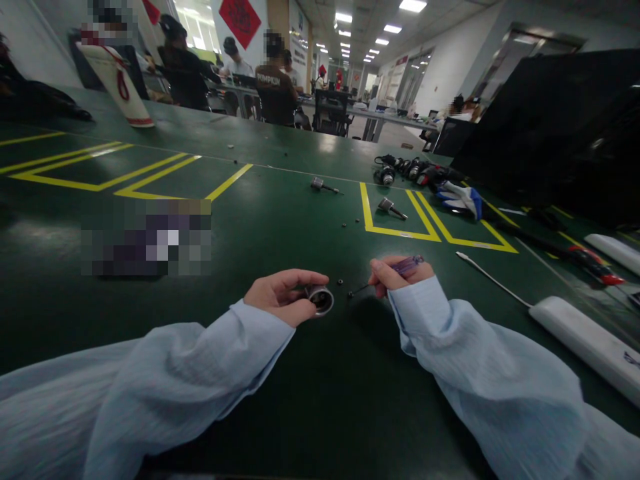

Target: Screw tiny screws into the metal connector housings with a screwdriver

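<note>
My left hand (283, 295) is closed around a small silver metal cylinder (320, 299) whose open end faces the camera, held just above the green table (280, 220). Close by on the right, my right hand (397, 275) grips a small screwdriver with a purple handle (407, 265); its thin dark shaft (359, 290) points left toward the cylinder. A tiny dark screw (339, 282) lies on the table between the two hands. Both arms wear loose light-blue sleeves.
Two more silver cylinder parts (323, 185) (390, 207) lie farther back near yellow floor-tape lines (400, 232). Black tools and a white-blue glove (463, 198) sit at back right, a red-handled screwdriver (587, 260) and white power strip (585, 337) at right. Several people work at far tables.
</note>
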Tool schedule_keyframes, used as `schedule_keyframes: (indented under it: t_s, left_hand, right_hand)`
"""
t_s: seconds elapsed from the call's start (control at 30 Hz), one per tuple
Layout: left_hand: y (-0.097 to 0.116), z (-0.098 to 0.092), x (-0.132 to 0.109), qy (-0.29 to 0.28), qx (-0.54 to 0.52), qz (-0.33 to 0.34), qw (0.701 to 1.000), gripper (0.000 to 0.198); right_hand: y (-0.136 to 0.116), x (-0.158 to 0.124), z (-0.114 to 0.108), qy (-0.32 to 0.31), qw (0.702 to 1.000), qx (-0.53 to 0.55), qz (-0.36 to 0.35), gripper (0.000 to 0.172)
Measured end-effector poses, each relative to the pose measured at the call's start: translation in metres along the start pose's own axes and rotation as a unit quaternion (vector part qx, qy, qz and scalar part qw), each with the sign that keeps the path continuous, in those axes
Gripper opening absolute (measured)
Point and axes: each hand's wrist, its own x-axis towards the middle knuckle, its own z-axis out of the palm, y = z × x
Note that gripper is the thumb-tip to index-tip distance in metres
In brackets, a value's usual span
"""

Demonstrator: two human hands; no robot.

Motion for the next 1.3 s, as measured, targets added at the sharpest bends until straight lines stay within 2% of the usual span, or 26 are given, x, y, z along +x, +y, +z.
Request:
schedule_keyframes:
  t_s: [0.1,0.17,0.23,0.3,0.37,0.43,0.5,0.57,0.67,0.73,0.87,1.0,1.3]
  left_hand:
    - [0.001,0.0,0.0,0.009,-0.031,-0.003,0.999,0.038]
    - [0.002,-0.001,0.001,0.007,-0.053,-0.004,0.999,0.039]
    - [0.002,-0.002,0.001,0.009,-0.064,-0.004,0.998,0.039]
    - [0.003,-0.002,0.001,0.013,-0.067,-0.002,0.998,0.039]
    - [0.003,-0.001,0.001,0.019,-0.07,0.008,0.997,0.039]
    - [0.003,0.0,0.002,0.023,-0.069,0.019,0.997,0.039]
    - [0.001,0.0,0.002,0.021,-0.067,0.031,0.997,0.037]
    - [-0.001,0.0,0.003,0.017,-0.066,0.042,0.997,0.037]
    - [-0.004,-0.001,0.003,0.014,-0.058,0.039,0.997,0.038]
    - [-0.004,-0.002,0.002,0.009,-0.059,0.034,0.998,0.036]
    - [-0.004,-0.001,0.002,0.007,-0.057,0.045,0.997,0.03]
    - [-0.003,0.001,0.001,0.031,-0.024,0.059,0.998,0.027]
    - [-0.006,0.005,-0.002,0.059,-0.005,0.119,0.991,0.009]
  right_hand:
    - [-0.003,0.001,-0.003,-0.04,0.996,0.041,0.068,0.031]
    - [0.001,0.003,-0.001,-0.078,0.982,0.114,0.127,0.03]
    - [0.006,0.005,0.002,-0.127,0.951,0.225,0.169,0.029]
    - [0.008,0.006,0.004,-0.163,0.911,0.339,0.171,0.027]
    - [0.006,0.003,0.003,-0.16,0.895,0.394,0.133,0.026]
    - [-0.002,-0.004,0.003,-0.125,0.919,0.366,0.073,0.024]
    - [-0.009,-0.015,0.003,-0.074,0.954,0.291,0.004,0.023]
    - [-0.015,-0.024,0.006,-0.047,0.973,0.208,-0.086,0.019]
    - [-0.017,-0.033,0.01,-0.034,0.967,0.119,-0.223,0.017]
    - [-0.017,-0.034,0.01,-0.05,0.954,0.079,-0.284,0.015]
    - [-0.021,-0.036,0.006,-0.089,0.932,0.008,-0.351,0.012]
    - [-0.026,-0.039,0.007,-0.084,0.91,-0.043,-0.403,0.01]
    - [-0.026,-0.044,0.012,-0.095,0.88,-0.077,-0.459,0.01]
